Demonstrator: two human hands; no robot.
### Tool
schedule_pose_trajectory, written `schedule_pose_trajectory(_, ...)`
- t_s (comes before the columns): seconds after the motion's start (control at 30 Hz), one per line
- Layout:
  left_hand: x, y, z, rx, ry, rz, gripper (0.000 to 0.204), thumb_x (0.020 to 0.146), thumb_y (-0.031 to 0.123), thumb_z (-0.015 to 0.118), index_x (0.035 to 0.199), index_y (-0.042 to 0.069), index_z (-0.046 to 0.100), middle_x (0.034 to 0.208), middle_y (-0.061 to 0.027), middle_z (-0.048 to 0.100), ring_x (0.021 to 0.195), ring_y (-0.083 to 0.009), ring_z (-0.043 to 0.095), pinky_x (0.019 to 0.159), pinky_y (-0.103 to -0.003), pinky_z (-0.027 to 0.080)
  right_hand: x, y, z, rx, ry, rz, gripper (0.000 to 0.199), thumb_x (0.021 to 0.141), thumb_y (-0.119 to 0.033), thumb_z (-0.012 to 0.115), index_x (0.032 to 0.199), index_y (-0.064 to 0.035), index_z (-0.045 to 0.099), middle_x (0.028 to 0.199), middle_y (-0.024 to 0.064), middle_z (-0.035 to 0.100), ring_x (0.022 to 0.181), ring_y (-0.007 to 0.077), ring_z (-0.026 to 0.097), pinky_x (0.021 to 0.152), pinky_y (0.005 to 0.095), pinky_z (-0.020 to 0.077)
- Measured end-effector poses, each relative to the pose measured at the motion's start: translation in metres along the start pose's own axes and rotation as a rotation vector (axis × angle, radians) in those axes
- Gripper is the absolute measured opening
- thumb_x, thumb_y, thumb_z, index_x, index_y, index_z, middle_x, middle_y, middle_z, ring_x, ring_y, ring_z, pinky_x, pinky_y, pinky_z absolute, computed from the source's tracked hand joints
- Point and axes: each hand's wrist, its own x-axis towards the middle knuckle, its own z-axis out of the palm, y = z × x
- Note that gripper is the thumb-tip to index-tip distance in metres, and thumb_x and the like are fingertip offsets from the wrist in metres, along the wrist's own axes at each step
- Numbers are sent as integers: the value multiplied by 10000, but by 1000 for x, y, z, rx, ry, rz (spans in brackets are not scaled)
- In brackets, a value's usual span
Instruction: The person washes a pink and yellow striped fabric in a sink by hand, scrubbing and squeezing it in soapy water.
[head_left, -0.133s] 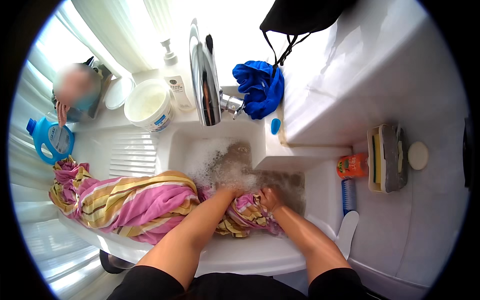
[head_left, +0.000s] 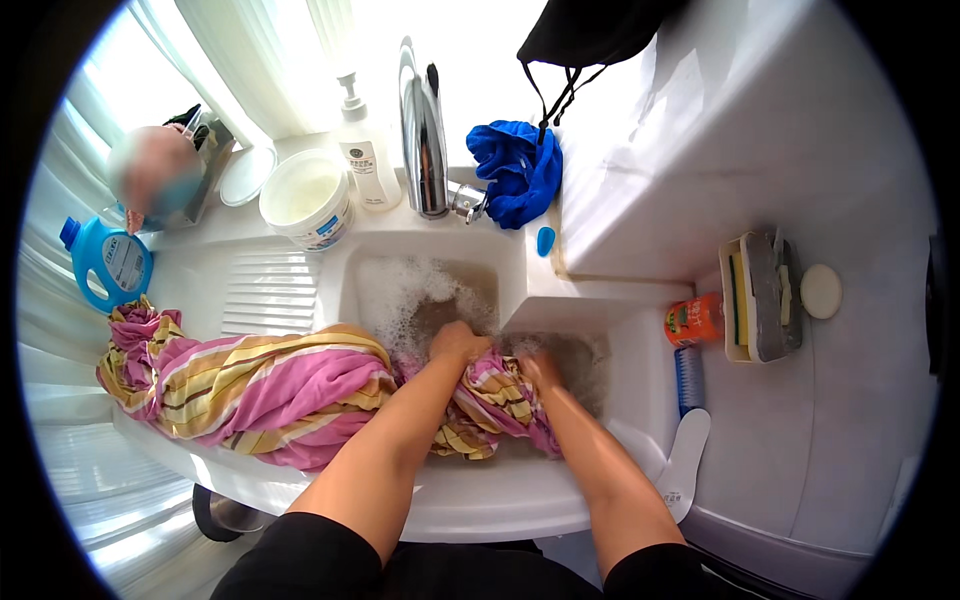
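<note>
A long pink, yellow and white striped cloth (head_left: 270,395) lies twisted across the left side of the sink. It passes under my left forearm, and its other end (head_left: 490,400) hangs bunched in the cloudy, foamy water of the white sink (head_left: 470,500). My left hand (head_left: 460,344) is closed on the bunched end, just above the foam. To its right, my right hand (head_left: 540,371) holds the same bunch at the water's surface. Its fingertips are partly hidden by water and cloth.
Behind the basin stand a chrome faucet (head_left: 428,150), a blue cloth (head_left: 515,175), a white pump bottle (head_left: 368,165) and a white tub (head_left: 303,200). A blue jug (head_left: 115,265) is at left. An orange bottle (head_left: 693,320), blue brush (head_left: 689,382) and sponge holder (head_left: 765,300) are at right.
My left hand has risen out of the foam and moved slightly away from me, still gripping the cloth. My right hand has shifted a little. The whole view has tilted slightly.
</note>
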Motion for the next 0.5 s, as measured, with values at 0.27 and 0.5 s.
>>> schedule_pose_trajectory(0.27, -110, -32, -4, 251, 378, 212, 800, 761, 705, 509, 1330, 142, 487, 1192, -228, 547, 1134, -375, 502, 965, -457, 367, -140, -59, -33, -520, 159, -582, 897, 666, -624, 677, 1367, -126, 420, 1367, 245, 402, 1240, 387, 410, 958, 602, 336)
schedule_pose_trajectory(0.5, -123, -58, -18, 180, 194, 288, 1126, 628, 794, 570, 1443, 74, 279, 1239, -222, 466, 1172, -374, 425, 1010, -448, 317, -137, -43, -44, -56, -55, -337, 500, 595, -334, 725, 1007, -70, 621, 792, 114, 641, 794, 214, 609, 790, 379, 458)
